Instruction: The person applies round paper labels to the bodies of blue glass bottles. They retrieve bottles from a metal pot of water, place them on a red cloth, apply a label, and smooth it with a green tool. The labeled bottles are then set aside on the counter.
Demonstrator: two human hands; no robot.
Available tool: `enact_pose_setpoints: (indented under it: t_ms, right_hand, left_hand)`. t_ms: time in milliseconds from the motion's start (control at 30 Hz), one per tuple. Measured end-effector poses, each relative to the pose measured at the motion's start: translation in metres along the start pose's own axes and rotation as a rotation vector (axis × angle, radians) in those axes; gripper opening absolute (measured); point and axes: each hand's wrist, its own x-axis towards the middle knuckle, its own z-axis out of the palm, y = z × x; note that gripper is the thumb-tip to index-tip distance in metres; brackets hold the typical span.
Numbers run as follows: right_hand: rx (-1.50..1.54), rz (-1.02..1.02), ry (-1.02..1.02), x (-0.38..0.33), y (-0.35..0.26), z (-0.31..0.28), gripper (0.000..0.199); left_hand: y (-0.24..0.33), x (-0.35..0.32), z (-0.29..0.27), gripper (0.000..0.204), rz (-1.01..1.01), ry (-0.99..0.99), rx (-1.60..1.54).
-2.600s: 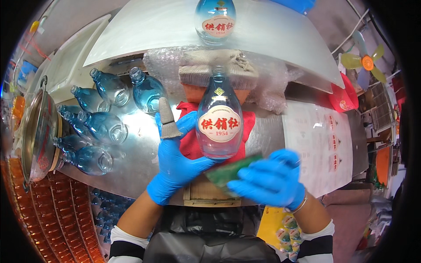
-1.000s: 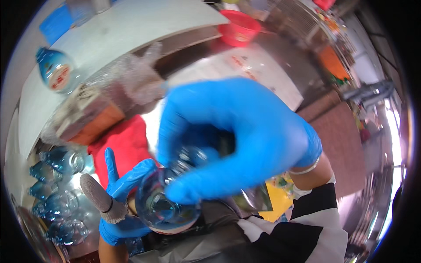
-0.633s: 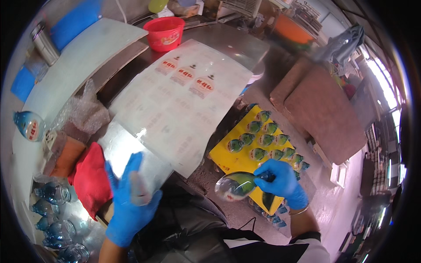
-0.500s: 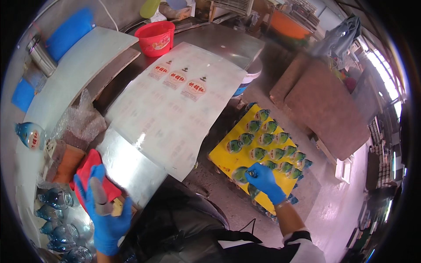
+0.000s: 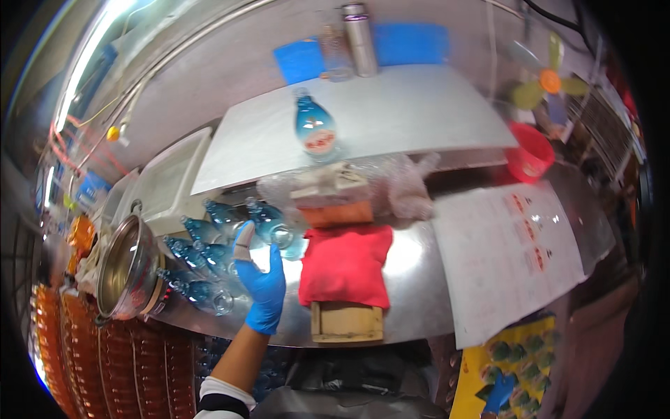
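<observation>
My left hand, in a blue glove with a grey cover on one finger, is raised with thumb and fingers apart and holds nothing. It is nearest to several clear blue glass bottles lying on their sides on the metal table. At the lower right my right hand, also gloved in blue, is over a yellow sheet crowded with bottles; its fingers are small and blurred. A labelled blue bottle stands on the pale shelf. Right of my left hand, a red cloth covers part of a wooden block.
A printed label sheet covers the table's right side. An orange block and bubble wrap lie behind the cloth. At left are a metal pot and white tray. A red bucket stands at right.
The view has swung left toward the metal table and shelf. My right hand and the yellow sheet now show only at the lower right. My left hand remains open, now beside the lying bottles.
</observation>
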Motion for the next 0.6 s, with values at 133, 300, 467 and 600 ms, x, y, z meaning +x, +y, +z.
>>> enact_pose_setpoints:
  t_ms: [133, 300, 467, 600]
  right_hand:
    - [-0.466, -0.054, -0.202, -0.005, -0.008, -0.047, 0.04]
    - [-0.612, 0.164, 0.403, 0.062, 0.008, -0.102, 0.039]
    - [0.703, 0.252, 0.411, 0.147, -0.154, -0.153, 0.05]
    - [-0.011, 0.231, 0.213, 0.2, -0.266, -0.135, 0.036]
  left_hand:
    - [-0.033, 0.024, 0.004, 0.062, -0.152, 0.138, 0.035]
    - [-0.081, 0.004, 0.041, 0.069, -0.238, -0.034, -0.048]
    - [-0.1, -0.014, 0.037, 0.062, -0.658, 0.022, -0.353]
    - [-0.035, 0.004, 0.016, 0.059, -0.605, -0.042, -0.739]
